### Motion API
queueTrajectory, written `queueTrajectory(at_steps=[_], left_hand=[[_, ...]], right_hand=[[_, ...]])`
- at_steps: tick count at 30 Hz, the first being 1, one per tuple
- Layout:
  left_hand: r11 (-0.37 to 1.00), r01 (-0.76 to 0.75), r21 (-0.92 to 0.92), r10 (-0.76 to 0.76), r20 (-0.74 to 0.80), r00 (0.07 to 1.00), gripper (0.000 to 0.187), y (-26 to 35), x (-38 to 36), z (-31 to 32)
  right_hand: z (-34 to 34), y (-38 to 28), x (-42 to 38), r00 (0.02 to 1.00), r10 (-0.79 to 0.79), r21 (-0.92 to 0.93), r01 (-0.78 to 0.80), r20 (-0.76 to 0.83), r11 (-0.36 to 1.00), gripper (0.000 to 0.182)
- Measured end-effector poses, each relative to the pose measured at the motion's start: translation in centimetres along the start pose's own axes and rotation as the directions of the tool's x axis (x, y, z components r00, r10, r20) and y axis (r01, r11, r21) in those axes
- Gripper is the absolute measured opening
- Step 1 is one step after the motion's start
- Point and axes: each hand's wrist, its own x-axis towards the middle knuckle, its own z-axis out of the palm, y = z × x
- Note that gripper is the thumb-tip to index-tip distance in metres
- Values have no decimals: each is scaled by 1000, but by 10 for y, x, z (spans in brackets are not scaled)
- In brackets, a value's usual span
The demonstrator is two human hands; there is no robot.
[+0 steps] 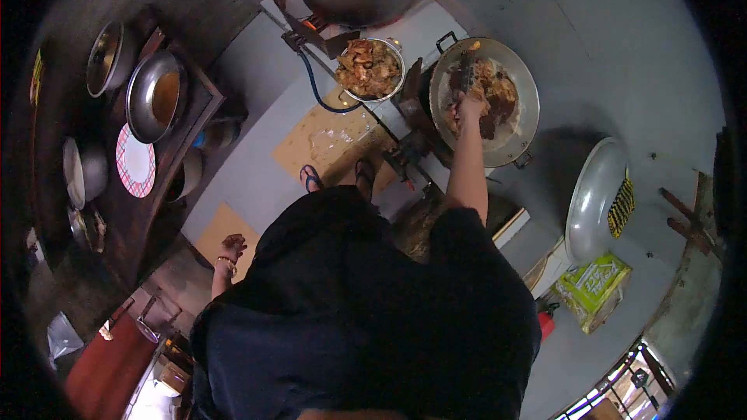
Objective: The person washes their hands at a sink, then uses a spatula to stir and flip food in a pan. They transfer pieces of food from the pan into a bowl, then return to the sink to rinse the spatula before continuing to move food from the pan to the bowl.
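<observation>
I am gripping a slotted spatula (467,70) with my right hand (465,109), its blade lying at 12 o'clock from the hand inside the wok (521,78) of fried food. My left hand (232,246) is hanging loosely curled, holding nothing. A bowl of fried pieces (369,68) is sitting at 9 o'clock from the wok.

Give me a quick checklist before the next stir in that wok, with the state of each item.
1. Right hand gripping the spatula: ok, closed round the handle.
2. Spatula blade in the food: ok, it rests inside the wok.
3. Left hand away from the heat: ok, it hangs at the side, holding nothing.
4. Bowl of fried food within reach: ok, it sits just beside the wok.
5. Burner flame under the wok: cannot tell, hidden.
6. Feet clear of the blue hose: ok, apart from it.
</observation>
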Motion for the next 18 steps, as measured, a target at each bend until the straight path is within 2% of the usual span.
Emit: queueTrajectory(at_steps=[1, 3, 5, 6, 7, 8, 9, 10, 12, 13, 15, 16, 17, 18], left_hand=[[993, 74, -94, -66, 81, 994, 14, -8, 10, -9], [995, 91, -28, -90, 47, 995, 13, -1, 0, -9], [994, 50, -97, -34, 160, 986, 12, 0, -7, -13], [994, 51, -98, -35, 160, 987, 12, 0, -11, -13], [999, 34, 16, -35, 62, 997, 13, -4, -16, -11], [991, 29, 130, -24, -39, 999, 13, -6, -24, -9], [991, 31, 127, -25, -45, 999, 13, -7, -31, -9], [998, -26, 53, 27, -7, 1000, 14, -8, -39, -9], [986, -132, -98, 138, 53, 989, 16, -12, -57, -11], [968, -179, -174, 194, 74, 978, 17, -16, -67, -14], [933, -240, -267, 274, 94, 957, 19, -29, -72, -27], [959, -177, -219, 202, 95, 975, 19, -50, -61, -41], [980, -111, -164, 126, 87, 988, 20, -73, -45, -56], [990, -26, -142, 39, 89, 995, 20, -102, -21, -77]], right_hand=[[4, 1, -14, 1000, -2, -6, 2, 4, 1000, 18], [22, 6, -47, 941, -339, 107, 337, 7, 936, 15], [44, 10, -59, 932, -359, -61, 362, 58, 930, 18], [60, 8, -73, 926, -368, -128, 376, 84, 918, 20], [73, 5, -86, 920, -376, -194, 391, 113, 900, 22], [95, 27, -55, 893, -439, -286, 449, 103, 846, 26], [119, 48, -21, 859, -501, -375, 500, 102, 781, 30], [130, 45, -24, 859, -500, -374, 502, 110, 780, 30], [156, 38, -38, 830, -531, -631, 506, 170, 588, 37], [166, 36, -43, 830, -527, -629, 510, 181, 587, 37], [188, 29, -41, 935, -324, -682, 330, 142, 652, 39], [199, 37, -34, 867, -492, -712, 396, 81, 580, 37], [203, 34, -33, 866, -493, -708, 398, 81, 583, 37], [204, 30, -32, 913, -390, -697, 358, 121, 621, 37]])
